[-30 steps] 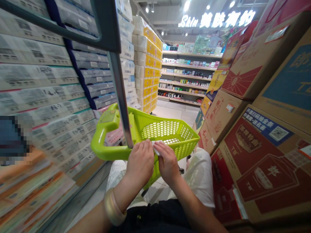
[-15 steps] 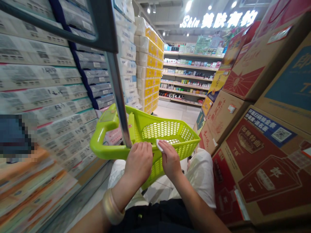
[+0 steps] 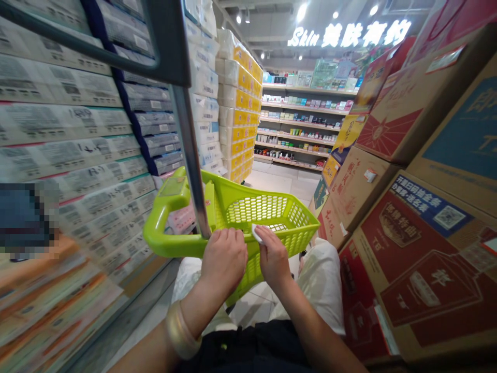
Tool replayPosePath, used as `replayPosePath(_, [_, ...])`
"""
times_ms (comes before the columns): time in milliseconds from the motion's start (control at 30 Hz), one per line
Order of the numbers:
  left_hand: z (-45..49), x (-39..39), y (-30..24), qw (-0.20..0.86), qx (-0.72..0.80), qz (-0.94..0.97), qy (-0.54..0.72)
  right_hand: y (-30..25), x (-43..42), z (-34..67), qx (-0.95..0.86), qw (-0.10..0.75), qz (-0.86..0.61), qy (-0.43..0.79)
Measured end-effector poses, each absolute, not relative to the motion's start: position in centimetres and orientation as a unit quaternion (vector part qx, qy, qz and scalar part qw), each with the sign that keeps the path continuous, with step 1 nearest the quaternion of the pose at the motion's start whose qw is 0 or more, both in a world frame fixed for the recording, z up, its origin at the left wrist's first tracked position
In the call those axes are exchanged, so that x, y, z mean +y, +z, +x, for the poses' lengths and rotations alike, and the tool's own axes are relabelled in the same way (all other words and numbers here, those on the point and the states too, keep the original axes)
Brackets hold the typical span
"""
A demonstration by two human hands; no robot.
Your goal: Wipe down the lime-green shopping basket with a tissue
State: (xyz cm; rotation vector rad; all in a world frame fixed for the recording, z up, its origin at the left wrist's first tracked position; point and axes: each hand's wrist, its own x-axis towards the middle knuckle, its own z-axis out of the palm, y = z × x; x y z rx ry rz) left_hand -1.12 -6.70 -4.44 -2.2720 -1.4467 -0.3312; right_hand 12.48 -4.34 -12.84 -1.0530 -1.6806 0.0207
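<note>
A lime-green plastic shopping basket [image 3: 254, 194] with perforated walls stands between my knees, its metal pull rod [image 3: 189, 155] rising on the left. My left hand [image 3: 225, 259], with a gold bangle [image 3: 181, 330] on the wrist, is closed over the near rim just right of the rod. Beside it, my right hand [image 3: 273, 257] presses a small folded white wipe [image 3: 257, 234] against the same rim. Its fingers lie together over the wipe, and part of the wipe is hidden beneath them.
Packs of tissue paper [image 3: 238, 98] are stacked high on the left. Cardboard cartons [image 3: 435, 238] rise close on my right. The dark pull handle [image 3: 166, 46] juts into the upper left. Shelves of small boxed goods [image 3: 303, 116] stand at the aisle's far end.
The right hand and the wipe have shifted very slightly right along the rim. My left hand keeps its grip, and the basket stays in place.
</note>
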Motion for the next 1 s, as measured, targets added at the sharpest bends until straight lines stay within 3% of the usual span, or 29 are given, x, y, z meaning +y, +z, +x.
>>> replayPosePath(133, [-0.5, -6.1, -2.8, 0.153, -0.542, -0.824, -0.065, -12.4, -4.6, 12.0, -0.742, 0.542, -0.394, 0.020])
replayPosePath(367, [0.3, -4.4, -1.0, 0.063, -0.575, -0.815, 0.027, -12.9, -4.3, 12.6, -0.706, 0.548, -0.448, 0.012])
replayPosePath(667, [0.1, -3.7, -1.8, 0.054, -0.584, -0.810, 0.014, -13.3, -3.9, 12.9, -0.688, 0.551, -0.472, 0.014])
replayPosePath(833, [-0.1, -3.7, -1.8, 0.046, -0.592, -0.805, 0.001, -13.2, -4.1, 12.7, -0.736, 0.534, -0.416, 0.021])
replayPosePath(1000, [-0.2, -3.6, -2.1, 0.025, -0.608, -0.794, -0.006, -13.7, -3.7, 13.4, -0.686, 0.538, -0.489, 0.000])
